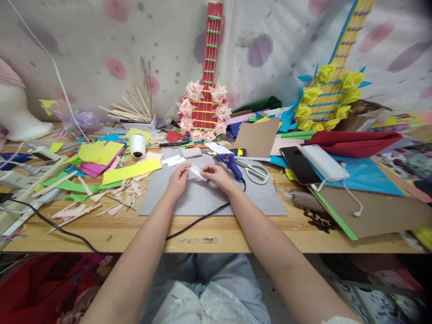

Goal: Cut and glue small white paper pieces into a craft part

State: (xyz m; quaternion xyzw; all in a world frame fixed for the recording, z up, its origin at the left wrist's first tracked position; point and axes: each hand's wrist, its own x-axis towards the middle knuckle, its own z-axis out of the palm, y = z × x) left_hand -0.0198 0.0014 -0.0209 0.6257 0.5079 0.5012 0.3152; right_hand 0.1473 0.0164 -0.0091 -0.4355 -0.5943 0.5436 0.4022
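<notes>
Between my two hands I hold a small white paper piece (pixel 196 171), pinched at each end. My left hand (pixel 177 180) has it by the left end with the grip narrowed on the paper, thumb and fingertips closed together. My right hand (pixel 218 175) takes the right end the same way, fingers curled in and the grip tight on the paper. The piece hangs just above the grey cutting mat (pixel 209 198), near the mat's far edge, a little tilted.

Just beyond my right hand lies a blue glue gun (pixel 229 162), its black cord (pixel 199 220) running back over the mat and off the near edge of the tabletop (pixel 236 234). Beside the gun are white-handled scissors (pixel 254 171). Two white paper slips (pixel 173 160) lie just past the mat, and a yellow paper strip (pixel 131 171) lies to the left of my left hand, with pale paper offcuts (pixel 101 202) scattered below it. A white roll of thread or tape (pixel 137 146) stands behind the strip; which it is I cannot tell.

Farther back a red cardboard guitar (pixel 207 90) ringed with pink paper flowers leans on the wall, and a yellow cardboard guitar (pixel 332 90) with yellow flowers leans at the right. A dark phone (pixel 299 164) and a white power bank (pixel 322 162) rest side by side on blue paper to the right.
</notes>
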